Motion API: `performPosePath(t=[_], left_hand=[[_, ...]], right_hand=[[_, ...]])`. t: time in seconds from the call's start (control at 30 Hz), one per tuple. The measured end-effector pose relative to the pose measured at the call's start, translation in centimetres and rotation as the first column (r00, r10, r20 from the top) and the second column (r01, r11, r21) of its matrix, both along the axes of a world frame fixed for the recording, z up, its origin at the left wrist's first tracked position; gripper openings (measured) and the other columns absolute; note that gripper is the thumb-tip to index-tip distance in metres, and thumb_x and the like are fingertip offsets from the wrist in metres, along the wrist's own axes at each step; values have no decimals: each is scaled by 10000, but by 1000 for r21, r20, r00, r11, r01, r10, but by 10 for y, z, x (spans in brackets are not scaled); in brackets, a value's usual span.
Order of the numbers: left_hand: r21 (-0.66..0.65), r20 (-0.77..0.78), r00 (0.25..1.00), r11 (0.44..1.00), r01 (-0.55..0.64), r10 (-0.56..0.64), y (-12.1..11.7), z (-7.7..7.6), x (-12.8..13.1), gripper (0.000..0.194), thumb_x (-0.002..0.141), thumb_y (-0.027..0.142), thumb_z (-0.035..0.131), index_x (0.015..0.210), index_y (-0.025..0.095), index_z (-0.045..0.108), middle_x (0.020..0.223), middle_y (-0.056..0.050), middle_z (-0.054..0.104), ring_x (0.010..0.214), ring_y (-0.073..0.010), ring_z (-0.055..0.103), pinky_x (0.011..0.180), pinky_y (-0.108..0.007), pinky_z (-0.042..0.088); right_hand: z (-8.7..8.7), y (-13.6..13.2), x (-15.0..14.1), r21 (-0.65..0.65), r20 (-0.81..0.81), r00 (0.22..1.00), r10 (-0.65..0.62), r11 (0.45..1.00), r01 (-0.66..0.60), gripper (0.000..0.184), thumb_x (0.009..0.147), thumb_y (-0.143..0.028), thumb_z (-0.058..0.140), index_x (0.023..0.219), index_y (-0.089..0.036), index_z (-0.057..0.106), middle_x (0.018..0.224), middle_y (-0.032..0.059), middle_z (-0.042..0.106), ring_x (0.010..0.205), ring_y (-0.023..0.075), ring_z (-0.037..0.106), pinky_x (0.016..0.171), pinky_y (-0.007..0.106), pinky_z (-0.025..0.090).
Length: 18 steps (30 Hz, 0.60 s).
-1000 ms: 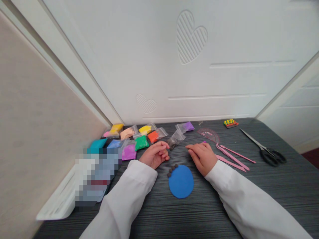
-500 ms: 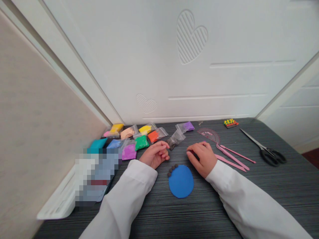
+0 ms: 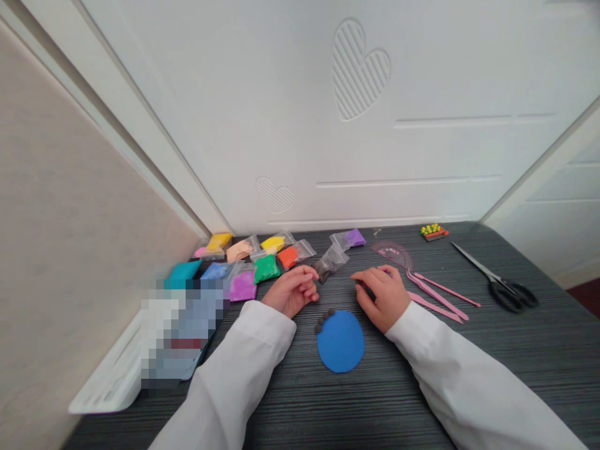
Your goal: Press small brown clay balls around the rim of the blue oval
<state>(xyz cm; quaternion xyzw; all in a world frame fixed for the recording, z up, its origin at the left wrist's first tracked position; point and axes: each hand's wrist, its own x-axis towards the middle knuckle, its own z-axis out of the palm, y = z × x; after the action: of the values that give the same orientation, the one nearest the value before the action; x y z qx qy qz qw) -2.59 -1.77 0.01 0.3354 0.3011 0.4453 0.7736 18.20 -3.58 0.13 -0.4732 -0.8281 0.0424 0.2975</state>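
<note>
One broad white panel [image 3: 234, 94] with raised hearts, well beyond the blue disc [image 3: 340, 342]. Under that disc and out to every side, dark striped tabletop [image 3: 328, 412], with the disc lying flat between the forearms. Beyond and left of the disc, left hand [image 3: 291, 292], palm turned inward, fingers loosely curled with gaps showing, closed on nothing visible, fingertips near the dark packet [image 3: 323, 272]. Beyond and right of the disc, right hand [image 3: 382, 297], back upward, fingers bent; too small a view at the fingertips to tell whether gripping anything. Well right of the disc and beyond, scissors [image 3: 497, 277]; nearer the disc, pink tools [image 3: 440, 299], then a see-through protractor [image 3: 394, 252]. Left of the disc and beyond, magenta packet [image 3: 243, 286], green packet [image 3: 267, 269], orange packet [image 3: 288, 257]. Far right beyond the disc, small yellow-topped cluster [image 3: 434, 232]. Along the disc's far left edge, touching, four dark balls [image 3: 319, 328].
</note>
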Motion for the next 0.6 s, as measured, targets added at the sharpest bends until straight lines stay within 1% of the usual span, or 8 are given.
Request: performPosePath(t=[0.07, 0.13, 0.2, 0.27, 0.37, 0.43, 0.5, 0.6], left_hand=[[4, 4, 1000, 1000, -1, 1, 0, 0, 0, 32, 696, 148, 527, 715, 128, 544, 461, 63, 305, 454, -70, 377, 516, -242, 356], [9, 11, 1000, 1000, 2, -2, 1, -1, -1, 81, 652, 98, 510, 719, 128, 547, 467, 52, 335, 464, -77, 391, 521, -247, 360], [13, 18, 1000, 1000, 10, -10, 1, -1, -1, 146, 605, 66, 486, 722, 124, 550, 484, 38, 366, 483, -87, 412, 525, -254, 364], [15, 18, 1000, 1000, 18, -19, 2, -1, -1, 160, 595, 60, 470, 720, 120, 550, 496, 27, 384, 495, -94, 427, 523, -256, 365], [21, 5, 1000, 1000, 20, -21, 1, -2, 0, 101, 668, 93, 464, 725, 122, 542, 505, 20, 404, 499, -99, 442, 509, -251, 359], [31, -7, 1000, 999, 15, -15, 1, -2, 1, 85, 733, 150, 459, 767, 133, 535, 518, 16, 428, 501, -103, 454, 501, -250, 359], [45, -19, 1000, 999, 8, -7, 0, -2, 2, 106, 774, 211, 454, 817, 146, 526, 518, 17, 447, 490, -104, 456, 490, -247, 359], [62, -37, 999, 998, 1, 2, -2, -1, 3, 127, 794, 264, 452, 838, 159, 508, 467, 31, 447, 442, -100, 438, 458, -236, 352]], right_hand=[[0, 0, 0, 1, -10, 1000, -4, 1000, 4, 219, 780, -184, 414, 973, -195, 518, 854, 28, 615, 796, 151, 535, 843, 352, 251], [-1, 0, 0, -1, -15, 1000, -4, 1000, 4, 234, 788, -186, 406, 1000, -192, 507, 863, 33, 620, 796, 150, 540, 840, 349, 257], [-1, 0, 1, -4, -15, 1000, 1, 1000, -1, 220, 803, -194, 395, 988, -198, 513, 872, 34, 625, 805, 151, 544, 837, 347, 258], [-2, 1, 1, -7, -12, 1000, 5, 1000, -5, 198, 822, -205, 378, 958, -201, 522, 881, 34, 629, 809, 150, 548, 836, 346, 254], [-2, 1, 0, -13, -8, 1000, 8, 1000, -8, 177, 842, -239, 367, 877, -202, 537, 826, 24, 637, 760, 138, 555, 832, 345, 248], [-1, 1, 0, -17, -4, 1000, 4, 1000, -4, 193, 840, -282, 380, 763, -198, 536, 714, 5, 625, 683, 127, 546, 822, 344, 252], [0, 1, -1, -19, 0, 1000, -9, 1000, 9, 239, 823, -332, 408, 656, -190, 501, 599, -14, 579, 608, 119, 520, 800, 343, 265], [2, 0, -1, -13, -4, 1000, -24, 1000, 24, 252, 791, -363, 450, 614, -185, 466, 546, -26, 530, 564, 114, 492, 772, 338, 285]])
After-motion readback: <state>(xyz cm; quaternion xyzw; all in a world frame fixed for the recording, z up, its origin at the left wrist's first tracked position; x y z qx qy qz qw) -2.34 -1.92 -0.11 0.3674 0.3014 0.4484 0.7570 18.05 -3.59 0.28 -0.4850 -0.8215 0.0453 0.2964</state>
